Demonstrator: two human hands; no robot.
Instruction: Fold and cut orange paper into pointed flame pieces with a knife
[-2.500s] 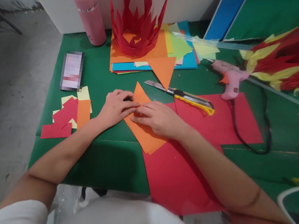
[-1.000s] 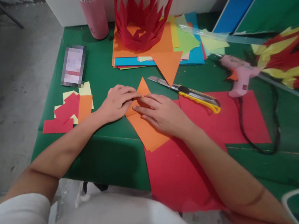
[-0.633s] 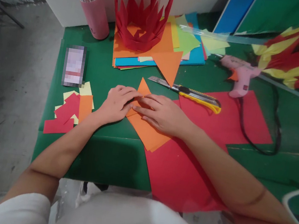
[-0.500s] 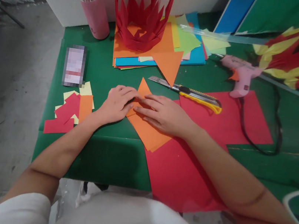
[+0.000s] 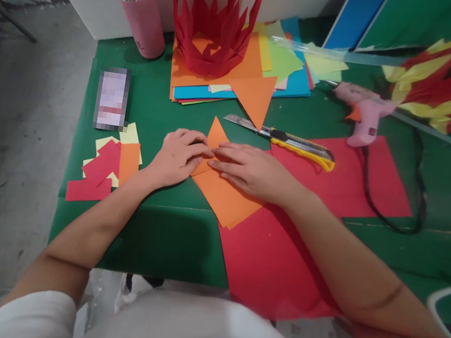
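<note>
Orange paper [image 5: 230, 206] is lying folded on the green table [image 5: 159, 244], overlapping red paper [image 5: 274, 266]. The left hand [image 5: 179, 156] is resting bent-fingered at its left edge (I cannot tell whether it is gripping); the right hand [image 5: 254, 170] is lying across it, fingers nearly straight, slightly spread, gripping nothing. Beyond, a knife [image 5: 291, 144], glue gun [image 5: 363, 110] and red crown [image 5: 213, 63] are resting.
</note>
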